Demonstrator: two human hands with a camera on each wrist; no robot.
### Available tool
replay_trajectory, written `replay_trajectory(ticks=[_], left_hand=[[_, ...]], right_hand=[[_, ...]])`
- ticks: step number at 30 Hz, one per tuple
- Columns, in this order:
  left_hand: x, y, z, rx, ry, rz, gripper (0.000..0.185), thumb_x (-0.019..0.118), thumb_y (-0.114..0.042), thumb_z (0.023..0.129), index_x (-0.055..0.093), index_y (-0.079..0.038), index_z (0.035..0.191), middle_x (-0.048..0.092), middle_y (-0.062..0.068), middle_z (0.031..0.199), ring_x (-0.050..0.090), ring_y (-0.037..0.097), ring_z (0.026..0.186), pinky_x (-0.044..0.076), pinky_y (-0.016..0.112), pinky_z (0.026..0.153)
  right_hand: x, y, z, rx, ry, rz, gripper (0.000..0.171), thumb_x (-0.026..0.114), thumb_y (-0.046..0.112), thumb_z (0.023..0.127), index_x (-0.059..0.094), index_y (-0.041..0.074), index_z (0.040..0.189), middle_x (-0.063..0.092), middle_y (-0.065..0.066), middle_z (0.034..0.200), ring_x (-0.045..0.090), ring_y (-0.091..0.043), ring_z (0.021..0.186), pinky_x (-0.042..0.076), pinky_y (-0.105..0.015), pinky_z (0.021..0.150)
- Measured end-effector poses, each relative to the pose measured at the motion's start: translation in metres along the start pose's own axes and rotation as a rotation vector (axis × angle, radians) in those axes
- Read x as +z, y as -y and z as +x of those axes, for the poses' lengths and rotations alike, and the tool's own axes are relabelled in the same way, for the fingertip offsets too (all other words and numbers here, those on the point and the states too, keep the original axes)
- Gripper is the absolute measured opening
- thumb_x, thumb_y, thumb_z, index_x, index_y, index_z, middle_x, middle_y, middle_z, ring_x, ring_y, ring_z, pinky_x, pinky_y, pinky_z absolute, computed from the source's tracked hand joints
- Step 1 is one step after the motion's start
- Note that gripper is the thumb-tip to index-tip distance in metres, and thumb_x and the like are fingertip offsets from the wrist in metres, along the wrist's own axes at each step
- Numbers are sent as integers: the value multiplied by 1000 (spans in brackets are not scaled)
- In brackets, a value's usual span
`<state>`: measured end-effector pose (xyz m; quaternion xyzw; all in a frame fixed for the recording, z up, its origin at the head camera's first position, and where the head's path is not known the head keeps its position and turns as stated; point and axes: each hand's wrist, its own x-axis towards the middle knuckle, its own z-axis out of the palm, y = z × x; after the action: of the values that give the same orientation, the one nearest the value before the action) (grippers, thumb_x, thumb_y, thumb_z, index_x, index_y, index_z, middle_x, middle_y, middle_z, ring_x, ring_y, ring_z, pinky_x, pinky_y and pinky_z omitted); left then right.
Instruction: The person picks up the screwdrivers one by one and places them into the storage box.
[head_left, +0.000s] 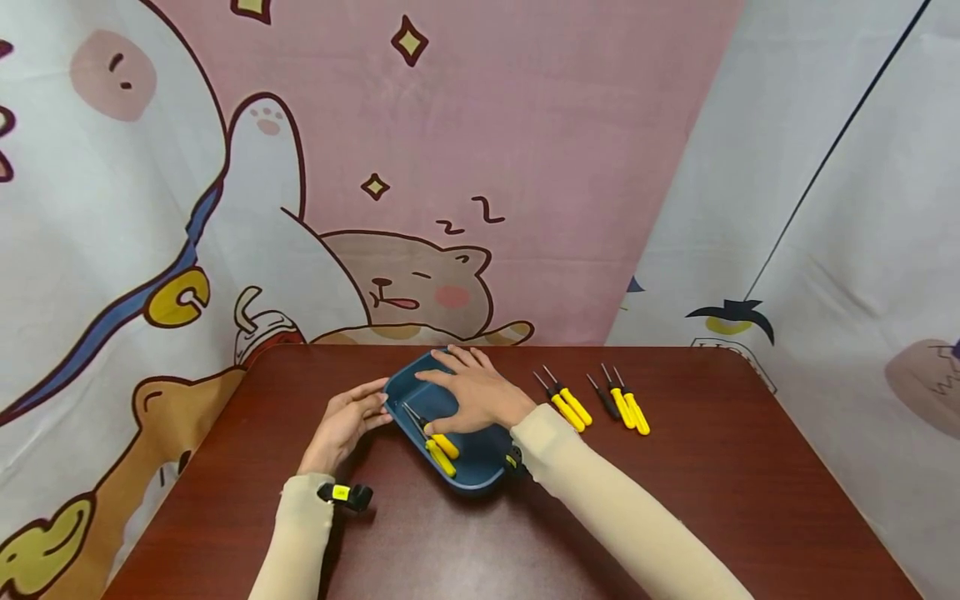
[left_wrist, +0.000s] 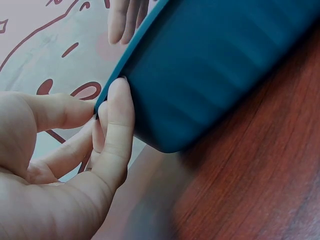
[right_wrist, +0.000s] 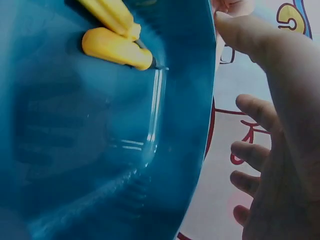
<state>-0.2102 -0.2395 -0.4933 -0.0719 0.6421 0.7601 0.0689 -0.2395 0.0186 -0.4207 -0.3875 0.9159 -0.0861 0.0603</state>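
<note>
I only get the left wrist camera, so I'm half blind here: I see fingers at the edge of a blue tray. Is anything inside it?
Observer: Yes, two yellow-handled tools lie in the blue tray.
Operator: Where is the other hand?
Observer: The right hand lies flat over the tray's far part, fingers straight.
Operator: Anything else on the table?
Observer: More tools of the same kind lie on the table to the tray's right, apart from it.
</note>
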Motion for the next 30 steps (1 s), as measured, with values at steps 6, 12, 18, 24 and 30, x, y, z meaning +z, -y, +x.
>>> replay_trajectory(ticks=[6, 12, 18, 24, 30], left_hand=[[2, 1, -1, -8, -18, -7, 45, 58, -1, 101, 52, 3, 146, 68, 6, 98, 67, 11, 77, 64, 27, 75], [1, 0, -1, -4, -18, -16, 46, 58, -1, 101, 51, 4, 146, 68, 4, 95, 66, 11, 76, 64, 27, 75], [1, -1, -1, 1, -14, -24, 46, 58, 0, 101, 51, 4, 146, 67, 4, 96, 66, 10, 75, 63, 26, 74], [0, 1, 0, 4, -4, -6, 46, 58, -2, 102, 50, 3, 147, 66, 3, 97, 65, 10, 77, 63, 26, 75], [0, 1, 0, 1, -9, -11, 46, 59, -2, 102, 51, 3, 147, 67, 2, 95, 65, 10, 77, 63, 26, 75]], right_hand=[[0, -6, -7, 35, -34, -38, 89, 63, 75, 85, 33, 38, 160, 12, -1, 174, 5, -30, 161, 3, -58, 130], [-3, -14, -15, 66, -72, -21, 91, 60, 79, 84, 32, 38, 161, 9, 0, 174, 1, -30, 162, 0, -58, 130], [-4, -25, -24, 107, -122, -8, 93, 58, 81, 83, 33, 36, 161, 11, -3, 174, 4, -31, 162, 1, -60, 130], [-5, -37, -34, 150, -165, 22, 96, 60, 81, 82, 31, 35, 162, 9, -4, 174, 2, -32, 161, 1, -64, 128], [-7, -52, -45, 187, -224, 51, 96, 61, 80, 82, 33, 33, 161, 12, -6, 174, 5, -35, 161, -1, -64, 128]])
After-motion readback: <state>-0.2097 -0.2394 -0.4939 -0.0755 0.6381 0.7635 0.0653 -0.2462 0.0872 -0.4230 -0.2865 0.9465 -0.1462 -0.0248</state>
